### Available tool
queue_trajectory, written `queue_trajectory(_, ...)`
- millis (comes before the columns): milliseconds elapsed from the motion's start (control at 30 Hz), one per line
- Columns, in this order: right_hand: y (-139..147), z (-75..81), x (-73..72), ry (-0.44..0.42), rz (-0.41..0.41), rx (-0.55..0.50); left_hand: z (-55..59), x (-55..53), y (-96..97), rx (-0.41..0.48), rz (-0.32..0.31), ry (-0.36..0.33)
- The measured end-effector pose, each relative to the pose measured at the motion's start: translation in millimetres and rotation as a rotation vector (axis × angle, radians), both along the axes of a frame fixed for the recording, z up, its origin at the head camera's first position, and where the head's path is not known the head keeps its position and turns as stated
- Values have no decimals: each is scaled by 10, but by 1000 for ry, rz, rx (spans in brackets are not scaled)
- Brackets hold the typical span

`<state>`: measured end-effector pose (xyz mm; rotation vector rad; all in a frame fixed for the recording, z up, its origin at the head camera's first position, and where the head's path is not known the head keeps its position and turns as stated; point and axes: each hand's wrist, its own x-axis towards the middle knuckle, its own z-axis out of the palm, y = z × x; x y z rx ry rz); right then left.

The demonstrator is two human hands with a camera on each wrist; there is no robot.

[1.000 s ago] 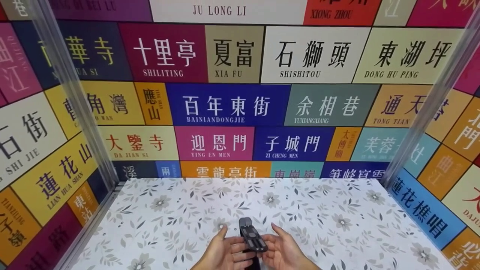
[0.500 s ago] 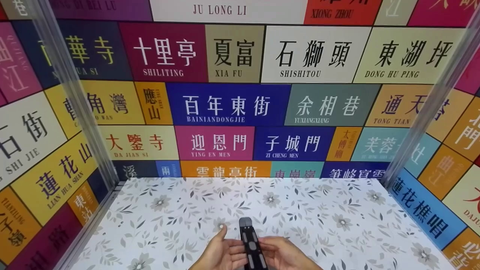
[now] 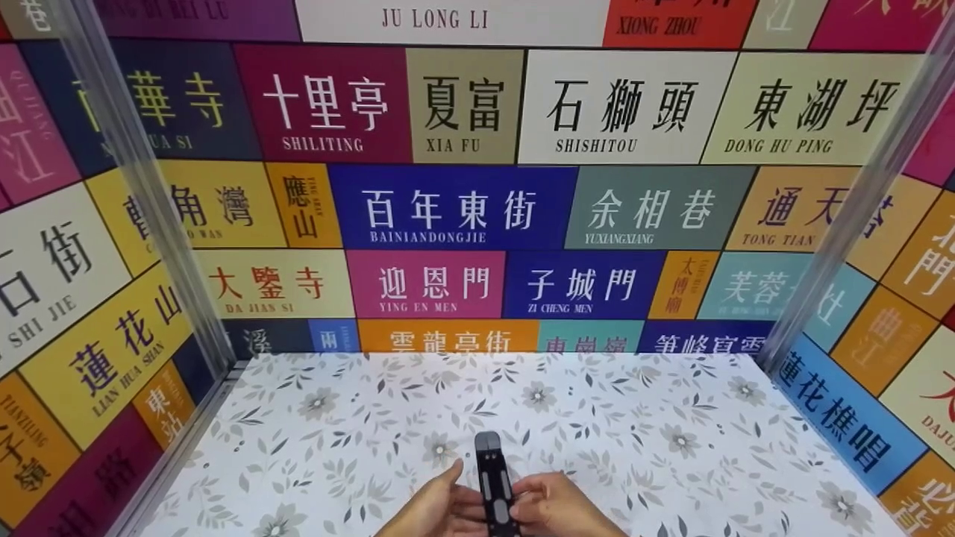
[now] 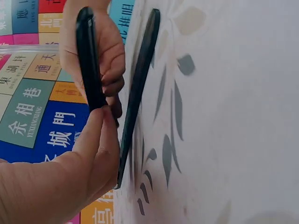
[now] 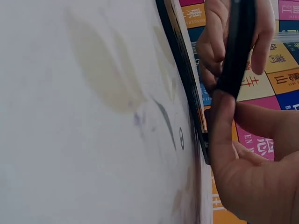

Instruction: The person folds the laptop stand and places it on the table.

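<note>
A black stapler (image 3: 496, 481) with a grey far end stands opened out near the table's front edge. In the left wrist view, its lower arm (image 4: 138, 98) lies along the table and its upper arm (image 4: 89, 56) rises at an angle. My right hand (image 3: 556, 507) pinches the stapler's side between thumb and fingers; the right wrist view shows fingertips (image 5: 224, 100) at the raised arm. On the other side, my left hand (image 3: 436, 507) touches it with extended fingers, its thumb sticking up and away.
A white tabletop (image 3: 373, 418) with grey flowers and leaves runs under the hands. Colourful printed sign panels (image 3: 455, 209) wall in the back and both sides, with clear upright posts (image 3: 821, 261) at the corners.
The stapler's near part has swung, so a long slotted face shows where a shorter, foreshortened one did. My right thumb has dropped from upright onto its side.
</note>
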<state>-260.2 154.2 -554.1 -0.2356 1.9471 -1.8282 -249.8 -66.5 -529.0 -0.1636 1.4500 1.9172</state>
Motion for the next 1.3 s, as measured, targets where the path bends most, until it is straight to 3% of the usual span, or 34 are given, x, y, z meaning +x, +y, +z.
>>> queue_trajectory(133,-32,28,20,148,-18,183,-36,4,8,-68,-3,40)
queue_trajectory(267,-61,60,31,225,-12,278,-48,3,11,-133,-11,69)
queue_trajectory(500,-68,78,27,276,22,343,-36,2,37,-294,24,109)
queue_trajectory(667,-72,77,21,278,38,359,-31,25,60,-343,28,145)
queue_trajectory(767,-60,87,21,314,67,402,-28,39,68,-399,-2,212)
queue_trajectory(833,-42,107,23,334,94,434,-26,44,66,-448,-57,302)
queue_trajectory(900,-20,153,25,339,133,464,-32,58,71,-525,-137,460)
queue_trajectory(967,12,185,14,389,199,525,-37,47,84,-696,-252,627)
queue_trajectory(1033,61,163,-39,410,274,558,-55,20,113,-884,-348,730)
queue_trajectory(1133,188,-69,-215,480,416,647,-122,-47,164,-1135,-490,701)
queue_trajectory(1200,274,-324,-378,445,487,675,-229,-85,176,-1168,-525,635)
queue_trajectory(1300,343,-658,-567,440,551,777,-431,-147,157,-1177,-563,613)
